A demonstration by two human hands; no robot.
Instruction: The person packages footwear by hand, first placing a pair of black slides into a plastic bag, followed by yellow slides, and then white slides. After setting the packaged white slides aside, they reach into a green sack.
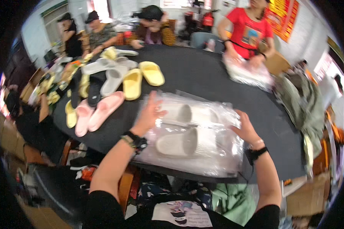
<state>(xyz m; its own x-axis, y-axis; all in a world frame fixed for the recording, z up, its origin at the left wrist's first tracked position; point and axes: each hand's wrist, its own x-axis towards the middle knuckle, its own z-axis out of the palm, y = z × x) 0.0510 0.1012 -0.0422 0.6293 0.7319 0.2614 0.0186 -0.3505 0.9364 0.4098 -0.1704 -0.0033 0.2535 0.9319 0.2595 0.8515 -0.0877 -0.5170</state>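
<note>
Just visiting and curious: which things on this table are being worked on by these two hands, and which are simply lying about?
In hand:
left hand
right hand
clear plastic bag
white slippers inside it

Lying about:
yellow slippers
pink slippers
grey slippers
black table

A round black table [202, 72] fills the middle of a crowded room, with wooden chairs [124, 191] pushed up to its near edge. Beyond it a pale wall [309, 34] carries a red and yellow poster [282, 17], and daylight glares through a window [101, 7] at the back.
</note>
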